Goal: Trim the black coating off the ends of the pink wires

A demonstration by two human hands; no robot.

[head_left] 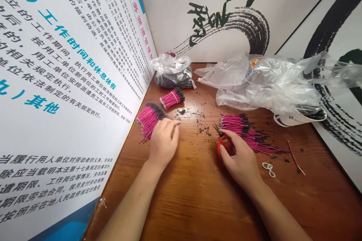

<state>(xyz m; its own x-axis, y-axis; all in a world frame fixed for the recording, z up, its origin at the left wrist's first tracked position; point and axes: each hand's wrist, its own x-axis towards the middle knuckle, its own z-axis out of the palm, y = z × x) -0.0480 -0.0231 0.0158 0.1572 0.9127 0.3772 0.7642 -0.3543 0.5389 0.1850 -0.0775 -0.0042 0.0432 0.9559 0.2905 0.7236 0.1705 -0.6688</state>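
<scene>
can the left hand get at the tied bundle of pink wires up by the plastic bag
Probably yes: the left hand rests just below the tied bundle of pink wires, and only the wooden tabletop with scattered black bits lies between them, so nothing seems to block the way.

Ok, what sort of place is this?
Probably a small workshop station for handling wire: bundles of pink wires on a wooden table, red-handled snips, and a labour-rules display board alongside.

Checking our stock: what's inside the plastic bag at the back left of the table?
The plastic bag shows a dark mass of small black pieces low down; crumpled plastic above hides the rest.
</scene>
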